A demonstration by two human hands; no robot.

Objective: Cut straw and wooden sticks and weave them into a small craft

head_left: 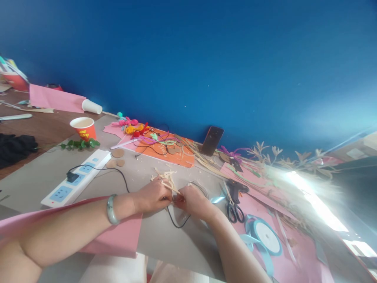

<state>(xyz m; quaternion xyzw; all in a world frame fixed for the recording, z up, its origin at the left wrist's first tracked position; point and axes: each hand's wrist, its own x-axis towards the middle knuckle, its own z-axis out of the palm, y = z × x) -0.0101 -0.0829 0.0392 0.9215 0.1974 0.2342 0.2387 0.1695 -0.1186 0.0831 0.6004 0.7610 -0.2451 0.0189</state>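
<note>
My left hand (154,195) and my right hand (194,201) meet low over the grey board. Between them runs a thin pale strip (170,188), like straw or wood, and the fingers of both hands are closed on it. Just behind the left hand lies a small heap of similar pale pieces (166,175). A black cable (176,226) loops below the hands. To the right of my right hand are dark-handled scissors (235,212) and a black glue gun (236,189). What my fingertips cover is hidden.
A white power strip (77,179) with a plug in it lies at left, near a red paper cup (83,127). A phone (212,140) leans against the blue wall (188,59). A blue ribbon roll (266,236) sits at right on pink paper. Long dried stems lie behind.
</note>
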